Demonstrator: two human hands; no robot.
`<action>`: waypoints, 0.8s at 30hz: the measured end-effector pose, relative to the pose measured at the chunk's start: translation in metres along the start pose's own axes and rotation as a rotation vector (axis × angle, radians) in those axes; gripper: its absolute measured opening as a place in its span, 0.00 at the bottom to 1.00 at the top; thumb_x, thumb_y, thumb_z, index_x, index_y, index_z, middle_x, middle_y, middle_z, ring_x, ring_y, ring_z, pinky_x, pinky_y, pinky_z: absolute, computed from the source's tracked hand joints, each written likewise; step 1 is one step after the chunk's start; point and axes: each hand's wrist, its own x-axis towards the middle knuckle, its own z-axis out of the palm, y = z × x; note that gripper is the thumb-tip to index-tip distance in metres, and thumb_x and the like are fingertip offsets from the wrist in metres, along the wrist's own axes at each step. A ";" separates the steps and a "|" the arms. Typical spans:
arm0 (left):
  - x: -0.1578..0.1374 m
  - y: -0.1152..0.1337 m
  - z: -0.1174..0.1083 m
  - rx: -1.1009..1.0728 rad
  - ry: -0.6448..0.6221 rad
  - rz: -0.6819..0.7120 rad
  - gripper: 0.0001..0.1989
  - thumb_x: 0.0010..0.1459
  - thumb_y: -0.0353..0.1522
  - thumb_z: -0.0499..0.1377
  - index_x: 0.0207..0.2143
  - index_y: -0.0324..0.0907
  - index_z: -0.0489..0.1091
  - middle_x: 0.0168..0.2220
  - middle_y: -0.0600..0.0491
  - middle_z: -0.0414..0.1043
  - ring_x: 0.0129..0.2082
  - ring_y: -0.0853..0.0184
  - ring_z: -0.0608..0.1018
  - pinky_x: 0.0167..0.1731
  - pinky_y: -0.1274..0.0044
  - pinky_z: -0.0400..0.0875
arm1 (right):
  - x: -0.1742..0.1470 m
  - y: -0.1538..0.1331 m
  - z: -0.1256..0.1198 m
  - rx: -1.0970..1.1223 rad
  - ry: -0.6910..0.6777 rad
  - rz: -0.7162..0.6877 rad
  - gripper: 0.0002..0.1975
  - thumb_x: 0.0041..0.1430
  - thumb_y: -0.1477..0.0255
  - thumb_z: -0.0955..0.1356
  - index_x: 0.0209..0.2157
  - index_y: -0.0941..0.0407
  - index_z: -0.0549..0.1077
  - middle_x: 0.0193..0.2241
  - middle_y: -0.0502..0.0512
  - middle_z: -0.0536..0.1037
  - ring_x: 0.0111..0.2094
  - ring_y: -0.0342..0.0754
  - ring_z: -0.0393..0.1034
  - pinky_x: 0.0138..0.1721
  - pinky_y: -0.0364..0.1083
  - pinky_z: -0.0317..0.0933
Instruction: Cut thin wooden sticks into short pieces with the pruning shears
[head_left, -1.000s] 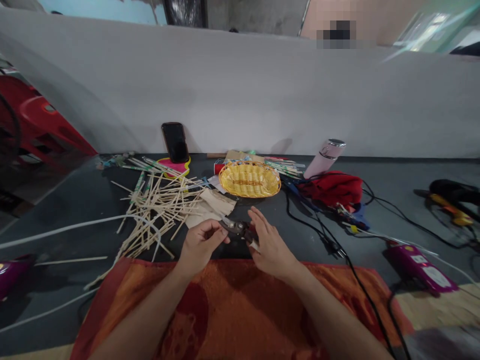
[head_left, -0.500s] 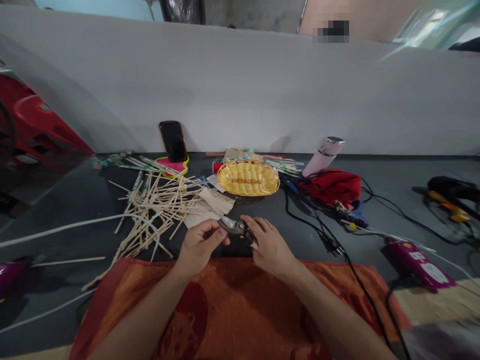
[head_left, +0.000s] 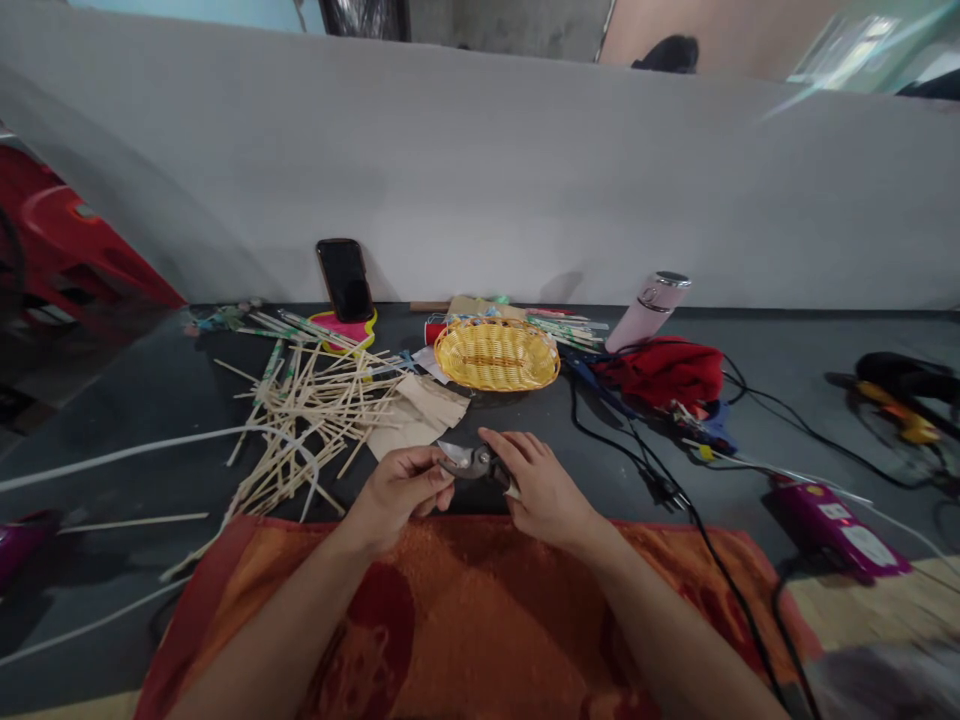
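My right hand (head_left: pixel 546 488) is wrapped round the handles of a pair of pruning shears (head_left: pixel 472 461). Their blades point left and stand slightly apart. My left hand (head_left: pixel 403 488) is closed in a pinch at the blade tips. Whatever lies between its thumb and fingers, if anything, is too small or hidden to make out. Left of my hands, thin wooden sticks (head_left: pixel 319 405) lie in a loose, crossed heap. Brown paper (head_left: pixel 412 412) lies just beyond my left hand, partly under some sticks. Beyond the shears sits a yellow woven basket (head_left: pixel 497 356).
An orange towel (head_left: pixel 480 620) covers the near edge of the dark table. At the back stand a phone (head_left: pixel 345 280) and a pink bottle (head_left: pixel 646 312). Right of my hands are a red cloth (head_left: pixel 664 372), black cables (head_left: pixel 660 485) and a purple power strip (head_left: pixel 840 530).
The shears' blades look more open than before, and my left hand has moved slightly down at their tips. My right hand has barely moved.
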 end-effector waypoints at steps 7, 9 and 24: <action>0.000 -0.001 -0.004 -0.011 -0.005 0.006 0.12 0.55 0.38 0.62 0.29 0.37 0.68 0.17 0.58 0.65 0.14 0.79 0.55 0.16 0.82 0.42 | -0.003 -0.002 0.001 -0.014 0.029 0.003 0.40 0.43 0.83 0.62 0.62 0.54 0.54 0.51 0.60 0.66 0.52 0.55 0.58 0.53 0.55 0.56; 0.000 -0.001 -0.003 0.023 0.004 0.033 0.12 0.57 0.39 0.61 0.29 0.38 0.68 0.18 0.58 0.66 0.15 0.79 0.55 0.16 0.82 0.43 | -0.004 -0.002 0.002 -0.027 0.036 0.011 0.40 0.43 0.83 0.62 0.62 0.54 0.54 0.51 0.60 0.66 0.52 0.55 0.59 0.53 0.55 0.56; -0.002 -0.003 0.003 0.430 0.190 0.145 0.15 0.56 0.41 0.60 0.34 0.38 0.77 0.22 0.54 0.71 0.17 0.75 0.58 0.17 0.82 0.48 | -0.002 0.001 0.003 -0.052 0.005 0.058 0.41 0.48 0.80 0.62 0.65 0.53 0.48 0.55 0.60 0.63 0.53 0.56 0.56 0.52 0.55 0.55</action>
